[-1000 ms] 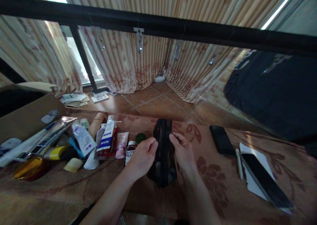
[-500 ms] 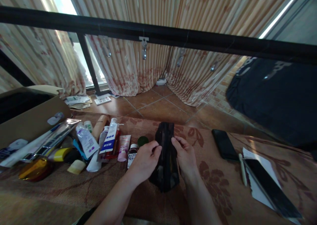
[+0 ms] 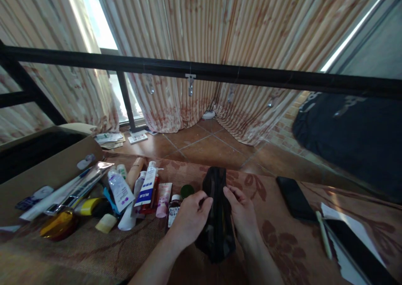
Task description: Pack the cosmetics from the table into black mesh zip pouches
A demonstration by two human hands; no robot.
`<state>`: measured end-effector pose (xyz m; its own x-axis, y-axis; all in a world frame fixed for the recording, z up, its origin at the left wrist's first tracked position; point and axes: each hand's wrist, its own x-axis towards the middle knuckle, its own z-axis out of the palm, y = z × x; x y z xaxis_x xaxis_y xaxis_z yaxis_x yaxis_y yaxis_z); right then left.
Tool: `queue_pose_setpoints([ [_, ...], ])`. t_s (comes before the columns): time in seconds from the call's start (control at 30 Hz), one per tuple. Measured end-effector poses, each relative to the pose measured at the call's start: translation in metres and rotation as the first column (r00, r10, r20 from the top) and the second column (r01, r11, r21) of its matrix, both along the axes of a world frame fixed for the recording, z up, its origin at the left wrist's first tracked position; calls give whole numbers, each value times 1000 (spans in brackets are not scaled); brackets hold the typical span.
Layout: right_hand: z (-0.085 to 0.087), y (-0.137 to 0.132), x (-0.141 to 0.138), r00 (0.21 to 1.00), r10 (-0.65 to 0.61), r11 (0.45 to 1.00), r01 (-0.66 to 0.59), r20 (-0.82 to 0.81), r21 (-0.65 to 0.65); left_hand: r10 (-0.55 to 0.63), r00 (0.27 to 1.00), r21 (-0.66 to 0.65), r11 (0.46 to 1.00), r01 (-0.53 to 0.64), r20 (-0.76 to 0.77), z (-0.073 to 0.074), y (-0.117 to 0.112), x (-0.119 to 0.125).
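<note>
A dark zip pouch point(image 3: 216, 218), long and narrow, stands on the brown patterned cloth point(image 3: 135, 255) with its zipper line running along the top. My left hand point(image 3: 193, 218) pinches its left upper edge, thumb against curled fingers. On the opposite side my right hand point(image 3: 241, 209) grips the right upper edge in the same manner. Close to my left hand are a small labelled bottle point(image 3: 173, 211), a round dark green item point(image 3: 187, 190) and a pink tube point(image 3: 163, 199). What the pouch contains cannot be seen.
Several tubes and bottles, among them a white and blue tube point(image 3: 147, 188), lie at left by a cardboard box point(image 3: 47, 168). To the right are a black phone point(image 3: 297, 199), a pen point(image 3: 324, 234) and a dark flat device point(image 3: 361, 251) on paper. A black rail point(image 3: 163, 69) crosses ahead.
The camera view has tilted up slightly, so the scene sits lower and a little further right. Both hands keep hold of the pouch's edges.
</note>
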<state>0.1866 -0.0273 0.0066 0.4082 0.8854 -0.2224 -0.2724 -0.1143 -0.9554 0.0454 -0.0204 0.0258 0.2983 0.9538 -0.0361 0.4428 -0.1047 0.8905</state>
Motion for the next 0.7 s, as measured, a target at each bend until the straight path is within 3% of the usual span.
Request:
queue_pose_setpoints([
  [0.53, -14, 3, 2, 999, 43, 999, -43, 30, 8, 11, 999, -9, 1000, -10, 51, 0, 0, -5],
  [0.7, -11, 3, 1, 996, 46, 999, -46, 83, 3, 22, 999, -15, 1000, -22, 28, -2, -1, -7],
])
